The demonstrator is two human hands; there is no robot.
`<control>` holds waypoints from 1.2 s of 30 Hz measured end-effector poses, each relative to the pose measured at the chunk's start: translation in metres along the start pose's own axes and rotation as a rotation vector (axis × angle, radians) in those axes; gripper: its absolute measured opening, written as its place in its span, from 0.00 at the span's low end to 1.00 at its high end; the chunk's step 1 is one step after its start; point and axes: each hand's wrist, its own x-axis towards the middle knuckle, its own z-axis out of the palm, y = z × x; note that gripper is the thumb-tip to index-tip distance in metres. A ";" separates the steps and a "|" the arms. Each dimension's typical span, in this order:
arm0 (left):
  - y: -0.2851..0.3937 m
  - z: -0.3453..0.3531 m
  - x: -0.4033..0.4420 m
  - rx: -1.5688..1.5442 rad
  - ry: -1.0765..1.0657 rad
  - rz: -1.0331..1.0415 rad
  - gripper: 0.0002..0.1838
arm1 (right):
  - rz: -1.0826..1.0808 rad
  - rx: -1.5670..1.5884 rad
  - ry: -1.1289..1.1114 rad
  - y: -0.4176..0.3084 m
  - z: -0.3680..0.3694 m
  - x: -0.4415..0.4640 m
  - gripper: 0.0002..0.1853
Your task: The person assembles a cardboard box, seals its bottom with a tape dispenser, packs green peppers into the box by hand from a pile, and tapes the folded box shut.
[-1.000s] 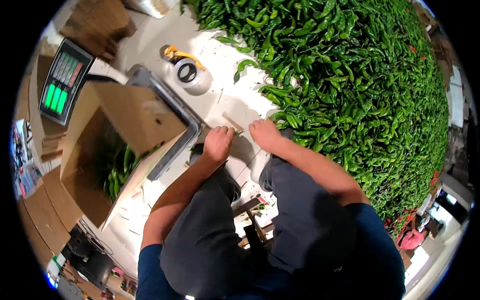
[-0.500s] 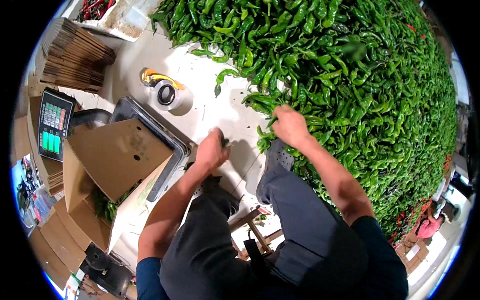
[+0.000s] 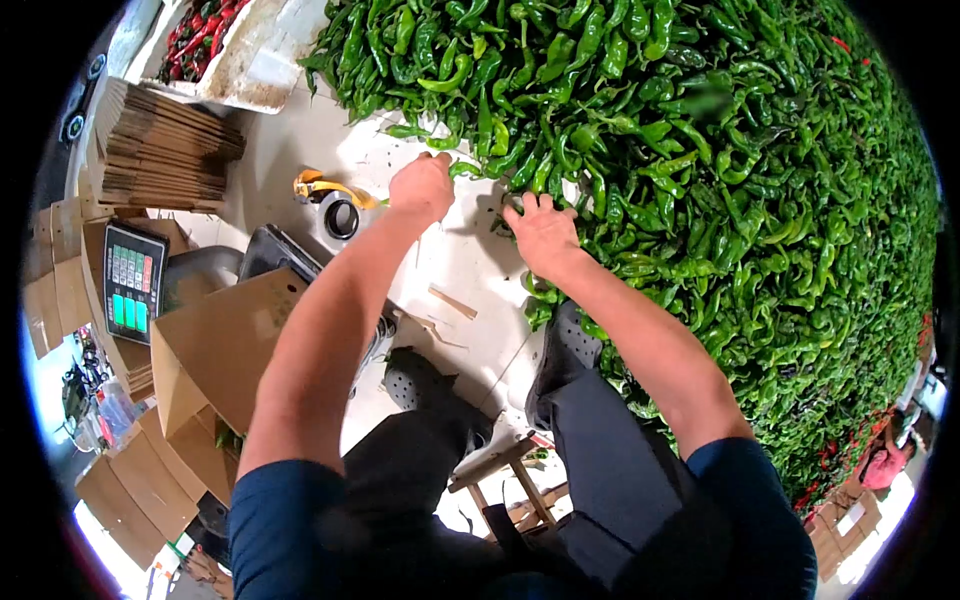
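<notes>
Green over the upper and right parts of the head view: peppers (image 3: 640, 170) in one broad heap, loose pods along its edge on the pale floor (image 3: 485, 345). Left hand (image 3: 424, 186) with fingers curled, tips at a stray pod (image 3: 464, 169); cannot tell whether pinching it or merely touching. Right hand (image 3: 543, 232) palm down, fingers spread, beside the heap's edge, apparently without a grip.

Risks, by judgement:
- Left fingertips: possible slip from a shallow hold on glossy, curved skin; possible snapped stalk from too hard a squeeze.
- Heap edge: likely snagging of neighbours through tangled stems, with some sliding out over the floor.
- Right shoe (image 3: 574, 338): just beside low pods, hence possible crushing from a small shift of the foot.
- Orange dispenser (image 3: 335, 186): close to left wrist, hence possible knock from a low sweep.
- Box (image 3: 225, 345): flap raised near left forearm, partly hidden by it; possible catch or bump from a careless elbow.
- Scrap (image 3: 453, 302) on bare floor: possible pick-up along with pods, if raked together.
</notes>
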 end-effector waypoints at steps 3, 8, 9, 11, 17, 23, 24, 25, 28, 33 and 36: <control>0.009 0.029 0.018 0.061 0.013 -0.030 0.20 | -0.010 0.045 -0.057 0.001 -0.002 0.005 0.29; -0.001 0.042 0.017 0.092 0.006 -0.081 0.22 | -0.031 0.162 0.057 0.012 0.009 -0.007 0.30; -0.003 0.039 0.014 -0.029 0.012 -0.150 0.25 | -0.038 0.223 0.082 0.017 0.008 -0.016 0.30; -0.008 0.028 0.010 -0.217 -0.038 -0.161 0.26 | -0.038 0.370 0.195 0.027 0.007 -0.041 0.30; 0.028 0.027 -0.010 -0.617 0.150 -0.011 0.26 | 0.306 0.731 0.435 0.049 0.017 -0.068 0.33; 0.059 0.037 0.043 -0.863 0.280 -0.143 0.29 | 0.396 0.684 0.598 0.052 0.016 -0.039 0.43; 0.064 0.037 0.044 -0.863 0.308 -0.130 0.28 | 0.383 0.748 0.596 0.055 0.011 -0.033 0.46; 0.068 0.041 0.042 -0.862 0.332 -0.119 0.27 | 0.370 0.814 0.588 0.059 0.006 -0.028 0.48; 0.074 0.070 0.030 -0.908 0.443 0.004 0.26 | 0.410 0.912 0.417 0.062 -0.007 -0.017 0.57; 0.095 0.086 0.009 -0.913 0.442 -0.121 0.40 | 0.351 0.851 0.439 0.063 0.024 0.012 0.60; 0.115 0.053 0.007 -1.108 0.195 -0.278 0.44 | 0.347 0.956 0.451 0.062 0.017 0.004 0.59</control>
